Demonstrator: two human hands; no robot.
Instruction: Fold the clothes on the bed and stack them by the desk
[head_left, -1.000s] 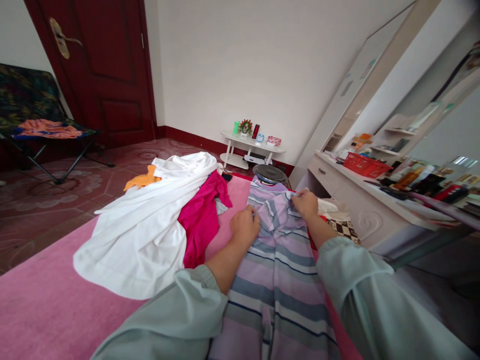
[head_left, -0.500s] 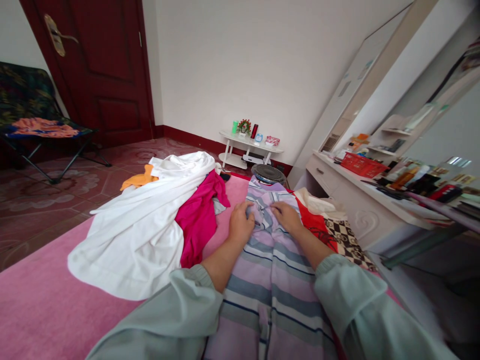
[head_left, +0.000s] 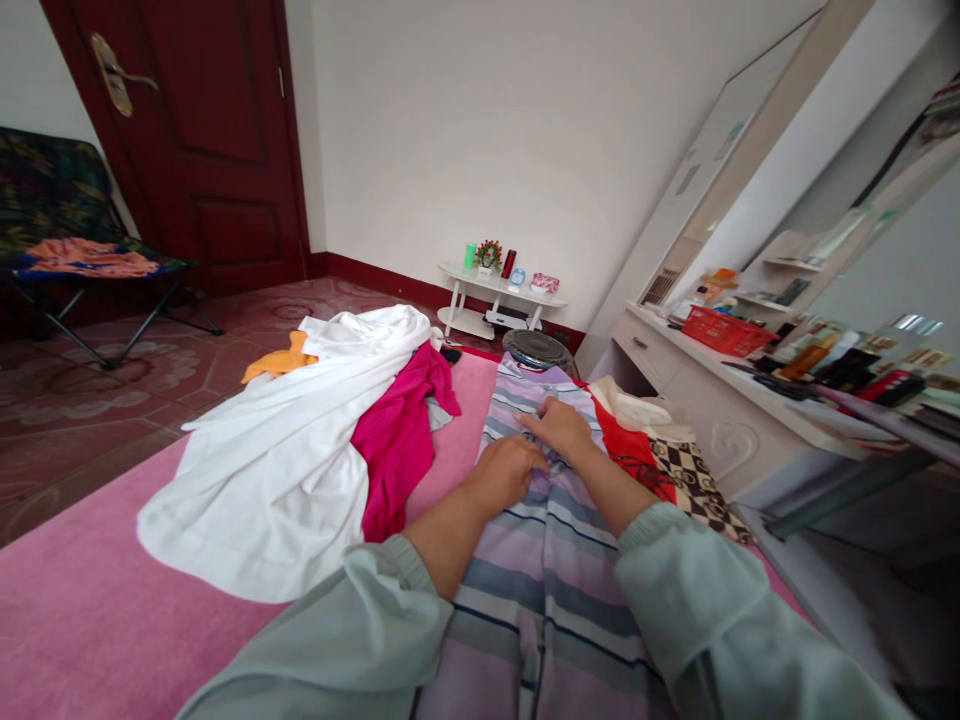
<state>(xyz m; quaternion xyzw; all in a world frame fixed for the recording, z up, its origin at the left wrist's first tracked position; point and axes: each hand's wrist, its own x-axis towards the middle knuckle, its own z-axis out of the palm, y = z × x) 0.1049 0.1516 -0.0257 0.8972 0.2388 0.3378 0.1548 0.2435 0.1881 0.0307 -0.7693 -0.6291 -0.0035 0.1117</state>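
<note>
A long striped garment [head_left: 517, 545] in lavender, grey and white with thin dark lines lies spread lengthwise in front of me on a pink cover [head_left: 75, 610]. My left hand [head_left: 511, 472] rests at its middle, fingers curled down onto the cloth near the centre line. Just beyond it, my right hand [head_left: 561, 430] lies over the upper part, fingers reaching leftward across the fabric and partly spread. The two hands are close together, almost touching. Cloth directly beneath the fingers is hidden.
To the left lie a white garment [head_left: 262, 500], a magenta one [head_left: 397, 440] and an orange cloth [head_left: 281, 358]. Red cloth [head_left: 626, 440] and a brown checked cloth [head_left: 694, 480] lie right. A dressing table [head_left: 705, 420] with a red basket [head_left: 726, 330] stands beside the bed.
My left hand has moved right and nearer to me, onto the garment's centre. My right hand has shifted slightly left, and the bunched cloth at the garment's upper part looks flatter.
</note>
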